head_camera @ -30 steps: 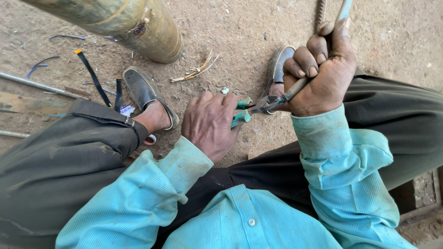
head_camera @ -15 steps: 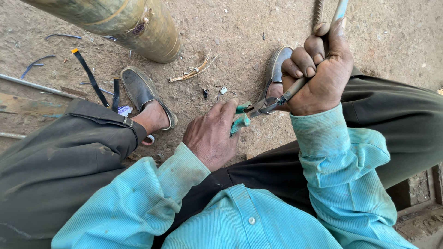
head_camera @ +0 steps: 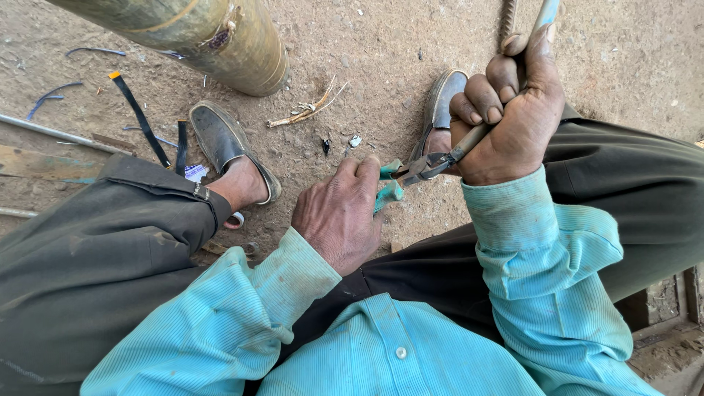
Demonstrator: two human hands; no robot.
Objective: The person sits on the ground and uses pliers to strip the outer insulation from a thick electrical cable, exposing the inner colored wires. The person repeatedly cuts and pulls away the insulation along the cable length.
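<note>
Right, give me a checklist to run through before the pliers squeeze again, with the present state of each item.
1. Left hand closed on the green pliers handles: ok.
2. Pliers head meets the work at the right hand: ok.
3. Right hand grips rod and ribbed bar firmly: ok.
4. Right fingers away from the pliers head: not ok, very close.
5. What the pliers bite: cannot tell.
6. Shoe away from the work: not ok, directly beneath.

Bare dirt ground [head_camera: 381, 66], thick bamboo pole [head_camera: 198, 33], black straps [head_camera: 139, 117], dry twigs [head_camera: 304, 111], perhaps plastic scraps [head_camera: 355, 141]
</note>
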